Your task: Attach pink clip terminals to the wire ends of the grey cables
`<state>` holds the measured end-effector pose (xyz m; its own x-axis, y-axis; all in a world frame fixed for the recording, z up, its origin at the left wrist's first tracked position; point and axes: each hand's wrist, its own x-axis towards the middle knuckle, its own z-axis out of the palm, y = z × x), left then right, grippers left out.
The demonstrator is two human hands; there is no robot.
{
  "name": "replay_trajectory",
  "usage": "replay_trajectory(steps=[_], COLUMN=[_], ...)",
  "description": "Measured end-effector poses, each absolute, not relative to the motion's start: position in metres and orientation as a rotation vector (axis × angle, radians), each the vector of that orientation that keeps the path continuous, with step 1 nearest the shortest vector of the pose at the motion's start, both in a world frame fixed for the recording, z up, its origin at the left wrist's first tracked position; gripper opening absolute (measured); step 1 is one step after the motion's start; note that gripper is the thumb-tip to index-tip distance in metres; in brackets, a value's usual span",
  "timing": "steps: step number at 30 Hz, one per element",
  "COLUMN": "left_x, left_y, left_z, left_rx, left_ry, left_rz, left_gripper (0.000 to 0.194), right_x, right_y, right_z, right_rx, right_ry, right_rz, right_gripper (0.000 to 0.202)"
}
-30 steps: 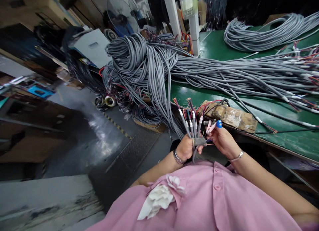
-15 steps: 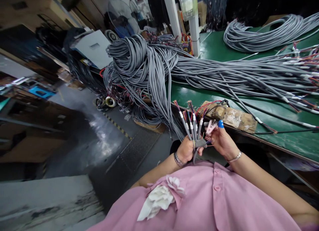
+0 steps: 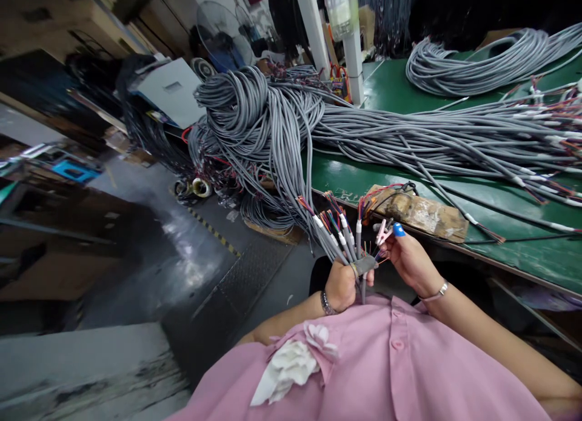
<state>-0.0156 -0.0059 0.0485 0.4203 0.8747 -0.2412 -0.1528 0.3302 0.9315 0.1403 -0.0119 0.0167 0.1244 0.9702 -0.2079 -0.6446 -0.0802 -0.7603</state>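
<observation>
- Left hand (image 3: 342,285) grips grey round-cable bundle (image 3: 349,249), steep long axis, coloured ends fanning up-left
- Right hand (image 3: 411,263) pinches pink clip-like tool (image 3: 383,232)
- Brown wooden block (image 3: 439,220) right of centre

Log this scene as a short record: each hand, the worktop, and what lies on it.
Left hand: closed around a bundle of grey cables with white bands and coloured wire ends, ends fanned upward
Right hand: holding a small pink clip-like tool beside the bundle; blue cover on the thumb
Worktop: green table
On worktop: long grey cables, a looped grey cable coil, a stained wooden block near the front edge
</observation>
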Motion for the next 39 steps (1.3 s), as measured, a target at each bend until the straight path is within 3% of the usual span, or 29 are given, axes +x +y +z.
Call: replay_trajectory(steps=[8, 20, 26, 34, 39], left_x=[-0.006, -0.007, -0.014, -0.022, -0.025], left_y=[-0.004, -0.001, -0.004, -0.011, -0.01], left_z=[0.041, 0.036, 0.036, 0.03, 0.036], left_rx=[0.934, 0.947, 0.96, 1.058, 1.196], left_ry=[0.876, 0.911, 0.923, 0.956, 0.897], left_rz=[0.855, 0.806, 0.79, 0.701, 0.56], left_gripper=[0.023, 0.03, 0.028, 0.029, 0.029], right_x=[0.139, 0.135, 0.154, 0.167, 0.152], right_y=[-0.002, 0.001, -0.011, -0.024, -0.026], right_z=[0.012, 0.015, 0.014, 0.023, 0.037], right_rx=[-0.811, -0.754, -0.785, -1.009, -0.918], right_ry=[-0.429, -0.269, -0.476, -0.823, -0.981], right_rz=[1.517, 1.535, 1.766, 1.828, 1.857], right_gripper=[0.045, 0.045, 0.057, 0.028, 0.023])
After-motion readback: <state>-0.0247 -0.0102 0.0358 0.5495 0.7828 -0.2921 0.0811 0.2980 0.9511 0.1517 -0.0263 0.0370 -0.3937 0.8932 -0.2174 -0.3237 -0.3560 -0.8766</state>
